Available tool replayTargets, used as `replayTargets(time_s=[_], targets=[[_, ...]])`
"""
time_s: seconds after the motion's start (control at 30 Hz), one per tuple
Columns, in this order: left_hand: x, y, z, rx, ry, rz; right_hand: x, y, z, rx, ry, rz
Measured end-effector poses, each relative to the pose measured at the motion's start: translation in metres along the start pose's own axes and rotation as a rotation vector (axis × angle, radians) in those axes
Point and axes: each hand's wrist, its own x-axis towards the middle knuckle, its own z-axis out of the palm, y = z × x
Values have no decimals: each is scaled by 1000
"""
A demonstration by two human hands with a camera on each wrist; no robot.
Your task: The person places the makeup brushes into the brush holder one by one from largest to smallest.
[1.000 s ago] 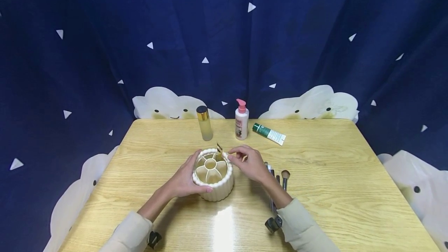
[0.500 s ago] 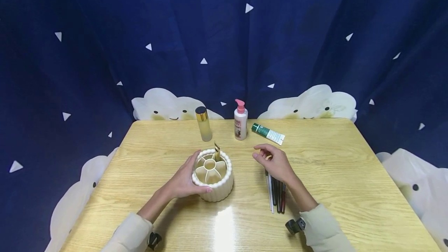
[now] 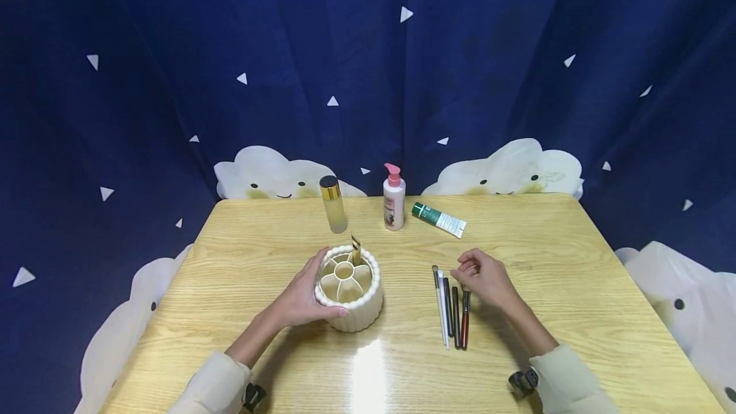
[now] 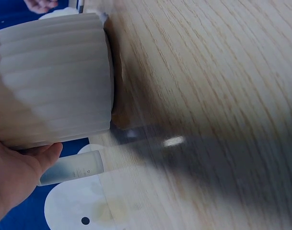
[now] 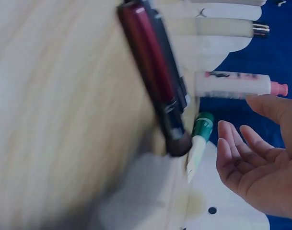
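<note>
My left hand (image 3: pixel 300 294) grips the cream, ribbed makeup brush holder (image 3: pixel 367 313), thumb along the near side and fingers round the far left. Its top is split into petal-like compartments round a central ring. A small gold, dark-striped item (image 3: pixel 356 253) stands in the back right compartment. In the left wrist view, the holder's ribbed wall (image 4: pixel 54 79) is close up. My right hand (image 3: pixel 487 278) is over the top ends of several makeup brushes, fingers loosely bent and holding nothing. Nearest to it is a red-and-black brush (image 3: pixel 464 328), its head partly hidden by the fingers in the head view.
Beside that brush lie black-handled brushes (image 3: pixel 456 318) and pale-handled ones (image 3: pixel 443 312). Toward the back of the wooden table (image 3: pixel 259 229) stand a black-and-gold-capped bottle (image 3: pixel 335 209) and a pink pump bottle (image 3: pixel 394 206). A green-and-white tube (image 3: pixel 439 220) lies to their right.
My right hand has moved away from the holder's rim, rightward to the brushes. The gold item is left standing in its compartment. My left hand keeps its grip on the holder.
</note>
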Motion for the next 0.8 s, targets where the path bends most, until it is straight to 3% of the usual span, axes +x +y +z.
replayTargets(time_s=[0.3, 0.8], targets=[[-1, 2, 0, -1, 3, -3, -17, 16, -5, -126, -92, 170], [-1, 2, 0, 6, -2, -21, -23, 20, 4, -194, -128, 180]])
